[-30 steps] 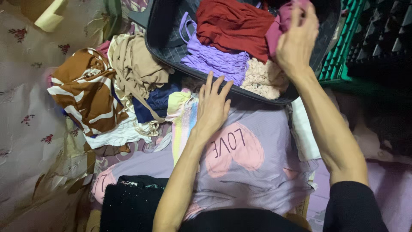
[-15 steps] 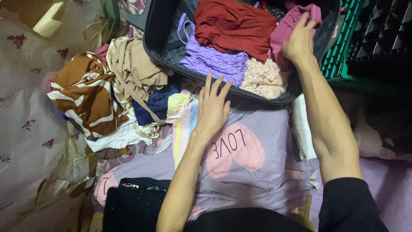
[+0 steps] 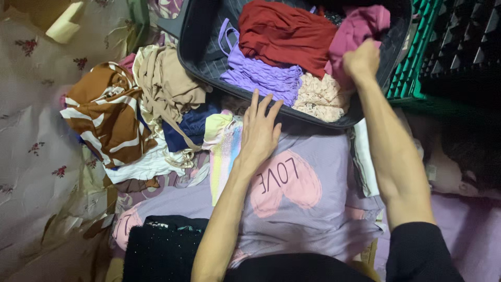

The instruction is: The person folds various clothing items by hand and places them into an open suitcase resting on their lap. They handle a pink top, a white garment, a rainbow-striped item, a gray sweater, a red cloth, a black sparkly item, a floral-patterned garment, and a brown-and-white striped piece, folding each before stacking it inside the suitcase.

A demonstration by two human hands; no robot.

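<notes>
The right hand (image 3: pixel 361 60) is fisted on a soft, light pink cloth garment (image 3: pixel 360 26), probably easiest gripped by its bunched folds, while the left hand (image 3: pixel 258 130) lies flat and spread.

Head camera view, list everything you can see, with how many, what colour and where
suitcase: one, black, open, top centre
red garment: one, dark red, in the suitcase
purple garment: one, lilac, ribbed, in the suitcase near its front wall
lace garment: one, cream, in the suitcase by the front wall
pink garment: one, magenta, in the suitcase, upper right
lilac cloth: one, lilac with a pink heart, below the suitcase
striped garment: one, brown and white, on the left
beige garment: one, tan, left of the suitcase
navy garment: one, dark blue, under the beige garment
crate: one, green, right of the suitcase
left hand: flat, open, on the lilac cloth
right hand: closed on the pink garment
</notes>
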